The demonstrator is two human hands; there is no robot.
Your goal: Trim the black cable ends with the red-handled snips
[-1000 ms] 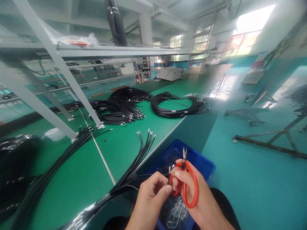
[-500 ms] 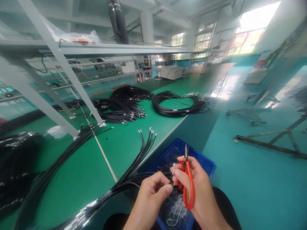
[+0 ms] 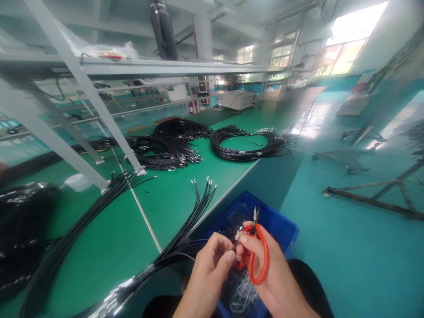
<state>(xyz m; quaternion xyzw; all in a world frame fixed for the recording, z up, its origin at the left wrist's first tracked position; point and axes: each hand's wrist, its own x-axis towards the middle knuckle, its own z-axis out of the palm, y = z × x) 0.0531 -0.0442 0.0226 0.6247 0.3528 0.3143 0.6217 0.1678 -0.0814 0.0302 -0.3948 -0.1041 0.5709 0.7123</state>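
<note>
My right hand [image 3: 266, 258] is closed around red-handled scissors [image 3: 264, 265], their metal blades pointing up and slightly apart. Its thumb and forefinger also pinch at a small pale cable end [image 3: 237, 236]. Close beside it, my left hand [image 3: 213, 260] pinches a thin black cable just below that end; the fingers partly hide it. A bundle of black cables [image 3: 172, 252] runs from the table toward my left hand, several metal-tipped ends fanning upward. Under both hands stands a blue bin [image 3: 281, 223] with clear plastic scraps [image 3: 243, 291] inside.
On the green table [image 3: 185, 185] lie a coiled cable bundle [image 3: 232, 154], a heap of black cables [image 3: 162, 152] and another long bundle [image 3: 89, 207]. White shelf posts [image 3: 102, 106] rise at the left. A wheeled metal frame [image 3: 374, 198] stands on the floor at right.
The scissors have turned in my right hand: their blades sit slightly lower and further apart, and the handles have swung left. My left hand has shifted only a little.
</note>
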